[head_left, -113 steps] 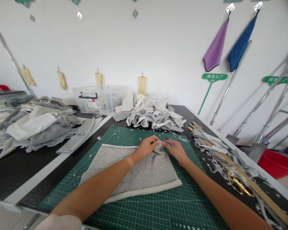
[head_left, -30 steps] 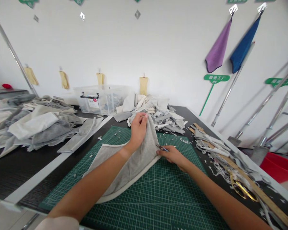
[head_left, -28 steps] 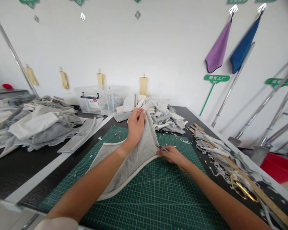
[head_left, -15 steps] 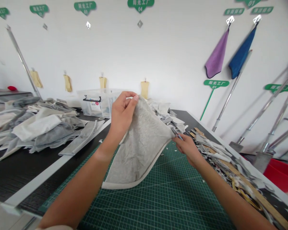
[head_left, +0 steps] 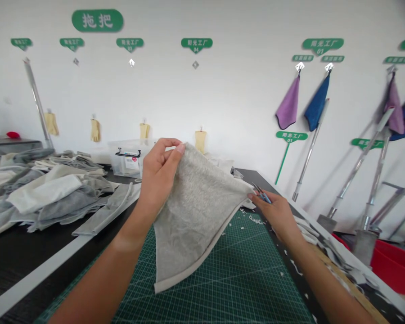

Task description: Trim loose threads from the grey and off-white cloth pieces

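Note:
My left hand (head_left: 164,168) pinches the upper corner of a grey fabric piece (head_left: 199,202) with a pale bound edge, between thumb and fingers. The fabric hangs as a slanting sheet over a green cutting mat (head_left: 243,270). My right hand (head_left: 273,207) is closed at the fabric's far right corner. Small blue thread snips (head_left: 263,196) lie in that hand, their points up and showing past the fingers. The right fingertips touch the fabric corner, and the fabric is stretched between both hands.
Piled grey and white fabric pieces (head_left: 54,189) cover the left of the black table. Behind stands a clear plastic box (head_left: 124,168). Scraps (head_left: 344,265) and a wooden strip lie along the right edge. Beyond it are a red tub (head_left: 394,265) and leaning metal poles (head_left: 351,180).
The camera view has tilted up and turned slightly right. My right hand has moved outward, drawing the fabric corner with it, and the snips' points now aim upward. My left hand keeps its pinch.

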Motion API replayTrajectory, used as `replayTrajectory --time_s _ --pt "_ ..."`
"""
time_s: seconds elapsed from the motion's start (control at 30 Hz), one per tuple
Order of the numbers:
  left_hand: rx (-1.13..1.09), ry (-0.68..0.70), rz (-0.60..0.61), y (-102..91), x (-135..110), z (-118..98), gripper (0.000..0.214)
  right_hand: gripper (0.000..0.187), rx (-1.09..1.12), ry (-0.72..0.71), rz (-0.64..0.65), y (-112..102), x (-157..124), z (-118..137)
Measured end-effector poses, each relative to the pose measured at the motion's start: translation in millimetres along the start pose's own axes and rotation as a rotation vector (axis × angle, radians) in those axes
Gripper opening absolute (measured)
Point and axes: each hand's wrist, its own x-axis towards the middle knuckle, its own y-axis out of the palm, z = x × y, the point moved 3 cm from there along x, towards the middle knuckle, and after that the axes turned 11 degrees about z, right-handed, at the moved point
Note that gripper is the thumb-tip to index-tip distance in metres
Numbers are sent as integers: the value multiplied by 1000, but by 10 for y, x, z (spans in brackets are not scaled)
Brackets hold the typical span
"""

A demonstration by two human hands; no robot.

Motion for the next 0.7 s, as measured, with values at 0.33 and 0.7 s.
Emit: replayTrajectory --time_s 0.33,0.7 --pt "-51 -26 17 -123 -13 -193 27 40 -192 32 -137 -199 -86 176" --pt "-103 -205 -5 -368 96 -74 36 36 651 122 158 -317 -248 442"
